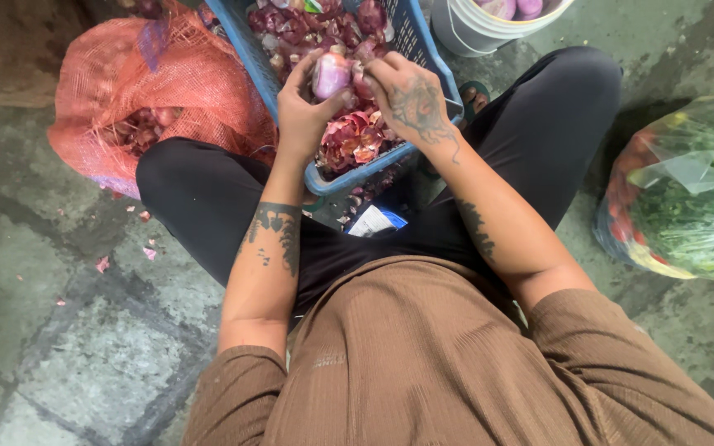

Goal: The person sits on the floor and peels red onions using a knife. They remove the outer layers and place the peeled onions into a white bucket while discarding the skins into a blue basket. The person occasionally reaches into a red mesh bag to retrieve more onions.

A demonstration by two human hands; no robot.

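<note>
mid-peel, by the look of it: a pale purple onion (330, 74) held up over the blue basket (423, 62), far of the knees. left hand (301, 107) wrapped around its left side, fingers closed on it, cradling from below. right hand (411, 99) closed in a pinch at the onion's right edge, thumb and fingertips bent onto the skin, as if pulling off a strip; any blade there hidden, cannot tell.

below the hands, inside the basket, a heap of red-purple onion skins (353, 140). to the left, touching the basket's side, an orange mesh sack (183, 91) with unpeeled red onions (138, 128) showing through. at the far right, a white bucket (477, 29) with a few peeled bulbs at its rim. near right, well apart, a clear bag of greens (696, 198). stray flakes of skin on the grey stone floor (84, 330).

next move, as a judgement: steady grip from the left, turning the bulb a little, a clean pull with the right to strip the remaining skin.
</note>
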